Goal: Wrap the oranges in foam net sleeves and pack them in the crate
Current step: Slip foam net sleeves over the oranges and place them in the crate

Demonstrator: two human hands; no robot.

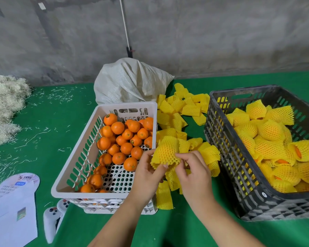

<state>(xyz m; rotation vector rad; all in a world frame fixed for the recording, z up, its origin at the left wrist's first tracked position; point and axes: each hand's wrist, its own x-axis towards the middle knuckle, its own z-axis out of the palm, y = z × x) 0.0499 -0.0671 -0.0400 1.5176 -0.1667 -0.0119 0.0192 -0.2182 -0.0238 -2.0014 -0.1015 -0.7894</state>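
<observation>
A white crate (75,155) at centre left holds several bare oranges (126,134). A black crate (225,154) on the right is filled with oranges wrapped in yellow foam net sleeves (271,131). Between the crates lies a heap of loose yellow sleeves (178,107). My left hand (148,177) and my right hand (193,168) both pinch one yellow foam net sleeve (165,150) just above the heap, beside the white crate's right wall. I cannot tell whether an orange sits inside it.
A white woven sack (130,81) stands behind the white crate. Pale shredded fibre (4,107) is heaped at far left. A printed paper sheet (12,205) and a white game controller (52,218) lie at lower left on the green table (168,229).
</observation>
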